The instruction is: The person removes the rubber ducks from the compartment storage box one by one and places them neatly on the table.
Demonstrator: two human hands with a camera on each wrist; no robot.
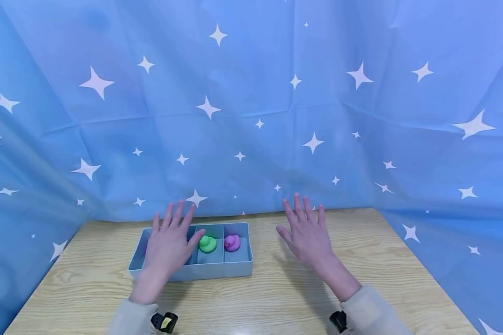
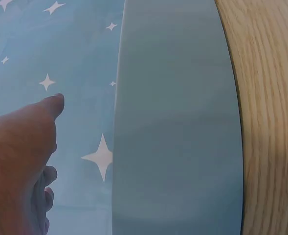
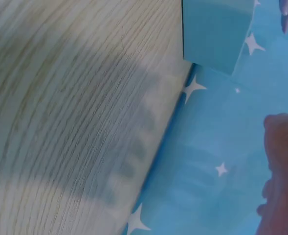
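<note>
My left hand point(image 1: 169, 244) is held over the left part of a blue-grey divided box point(image 1: 222, 270), fingers spread, gripping nothing. It hides much of the left compartments. To its right, a green rubber duck point(image 1: 207, 244) sits in one compartment, and a purple rubber duck point(image 1: 232, 243) sits in the rightmost one. Over the table right of the box, my right hand point(image 1: 308, 235) is spread out with nothing in it. The left wrist view shows the box's outer wall point(image 2: 178, 122) beside my thumb. In the right wrist view, the end of the box point(image 3: 217, 34) stands apart from my right hand.
The box rests on a light wooden table point(image 1: 234, 302). Behind the table and along its sides hangs a blue cloth point(image 1: 251, 130) with white stars. Dark straps sit at both wrists, over light sleeves point(image 1: 373, 309).
</note>
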